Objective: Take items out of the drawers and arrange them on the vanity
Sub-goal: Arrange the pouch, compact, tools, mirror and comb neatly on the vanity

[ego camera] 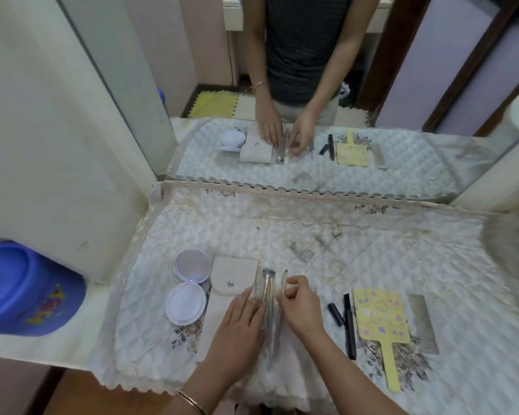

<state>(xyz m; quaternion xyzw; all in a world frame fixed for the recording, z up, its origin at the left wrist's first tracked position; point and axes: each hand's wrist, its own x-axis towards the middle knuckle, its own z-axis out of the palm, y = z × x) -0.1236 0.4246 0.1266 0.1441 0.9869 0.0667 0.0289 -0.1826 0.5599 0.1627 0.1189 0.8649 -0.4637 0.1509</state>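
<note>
On the quilted vanity cover (327, 235) lie an open white compact mirror (189, 287), a beige snap pouch (226, 290), a clear sleeve of makeup brushes (269, 313), two black pencils (346, 322), a yellow hand mirror (379, 322) and a metal comb (423, 322). My left hand (237, 327) lies flat on the left side of the brush sleeve, fingers spread. My right hand (301, 307) pinches a thin pale brush (284, 281) at the sleeve's right edge.
A wall mirror (312, 85) stands behind the vanity and reflects the person and the items. A blue plastic tub (27, 292) sits low on the left. A white wall panel (57, 175) borders the left side.
</note>
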